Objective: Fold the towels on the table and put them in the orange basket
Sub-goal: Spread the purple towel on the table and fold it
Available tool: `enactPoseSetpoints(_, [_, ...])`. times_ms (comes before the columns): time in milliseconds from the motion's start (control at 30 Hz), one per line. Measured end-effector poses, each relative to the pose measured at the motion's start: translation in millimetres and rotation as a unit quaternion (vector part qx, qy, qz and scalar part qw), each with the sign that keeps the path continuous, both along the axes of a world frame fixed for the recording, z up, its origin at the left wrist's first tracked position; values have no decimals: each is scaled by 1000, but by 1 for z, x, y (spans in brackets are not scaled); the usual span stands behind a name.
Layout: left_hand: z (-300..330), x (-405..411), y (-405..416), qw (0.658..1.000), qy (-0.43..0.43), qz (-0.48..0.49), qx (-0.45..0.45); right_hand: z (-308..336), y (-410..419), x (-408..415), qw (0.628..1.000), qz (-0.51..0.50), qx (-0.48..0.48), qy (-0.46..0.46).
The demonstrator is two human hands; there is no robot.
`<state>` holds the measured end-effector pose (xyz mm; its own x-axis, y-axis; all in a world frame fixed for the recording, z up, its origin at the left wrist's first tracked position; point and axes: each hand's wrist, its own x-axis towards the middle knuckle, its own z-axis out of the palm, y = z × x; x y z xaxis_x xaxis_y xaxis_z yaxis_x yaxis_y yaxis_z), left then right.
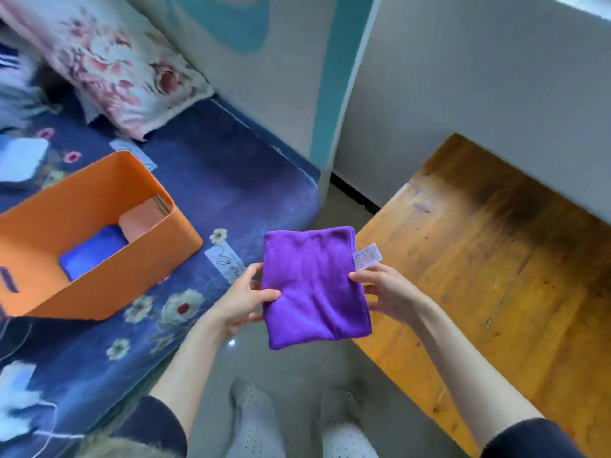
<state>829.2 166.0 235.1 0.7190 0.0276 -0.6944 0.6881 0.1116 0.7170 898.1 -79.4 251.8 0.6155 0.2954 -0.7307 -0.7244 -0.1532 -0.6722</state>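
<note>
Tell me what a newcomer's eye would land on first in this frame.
The folded purple towel at centre, held in the air by the left hand and right hand at its side edges. Next, the orange basket on the flowered blue bedspread to the left, with a blue towel inside.

white tag [367, 256] on right edge of purple towel [314, 285]: print too small to read | label [228, 261] on blue bedcover [231, 180]: script not legible
</note>
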Motion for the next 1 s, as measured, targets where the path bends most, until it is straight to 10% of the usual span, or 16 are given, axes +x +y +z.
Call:
enactPoseSetpoints(633, [24,-100,330,956,-19,289,39,24,410,18,952,295,1,-80])
enactPoseSetpoints(1000, [-63,-24,437,930,103,334,116,-86,570,87,938,339,-59,-25])
